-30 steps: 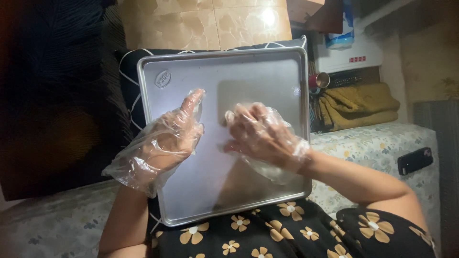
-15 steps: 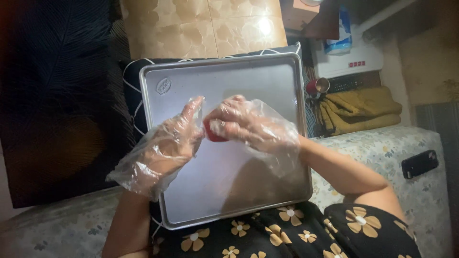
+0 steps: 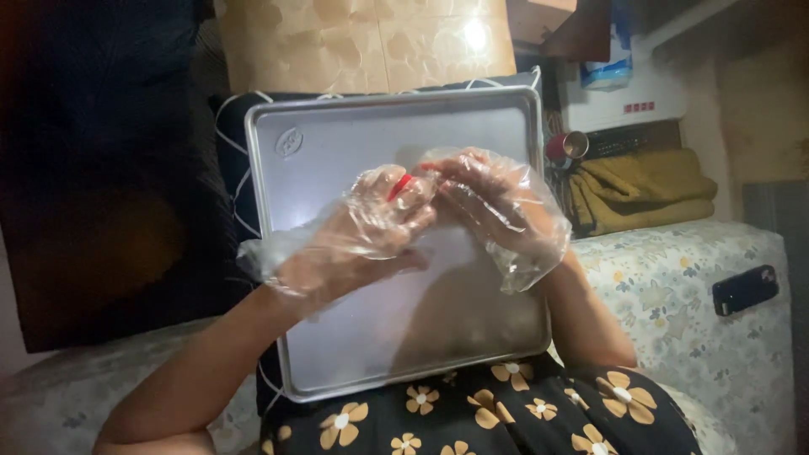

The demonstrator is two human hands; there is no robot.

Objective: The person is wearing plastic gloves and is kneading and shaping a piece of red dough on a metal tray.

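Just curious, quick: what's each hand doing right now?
Left hand: gloved, fingers pinching a small red thing.
Right hand: gloved, fingertips on the same red thing.

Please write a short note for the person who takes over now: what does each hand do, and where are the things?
Left hand: in a loose clear plastic glove, fingertips on a small red piece.
Right hand: gloved too, fingertips meet the same red piece from the other side.
Both hands are above the metal tray, which rests on the lap.
The visible tray surface is bare; nothing is laid on it yet.
I cannot tell what the red piece is, nor which hand carries its weight.
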